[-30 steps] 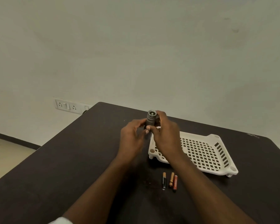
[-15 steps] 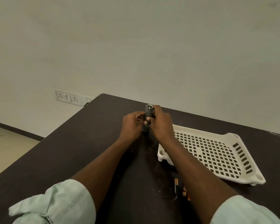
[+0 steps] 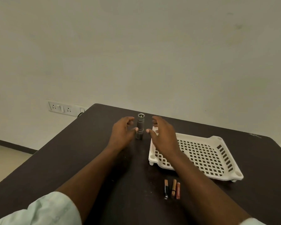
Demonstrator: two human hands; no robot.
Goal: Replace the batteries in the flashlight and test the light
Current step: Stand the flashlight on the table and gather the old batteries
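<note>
A small grey metal flashlight stands upright on its tail on the dark table, lens end up. My left hand is just left of it, fingers loosely spread, thumb tip close to or touching the barrel. My right hand hovers just right of it, fingers spread, a small gap between thumb and flashlight. Neither hand grips anything. Three AAA batteries lie side by side on the table nearer to me, right of centre.
A white perforated plastic tray sits on the table to the right, partly under my right forearm. A wall socket strip is beyond the table's far left corner. The table's left edge drops to the floor.
Both hands held the flashlight upright a moment ago. They have now let go and opened to either side, leaving it standing on the table.
</note>
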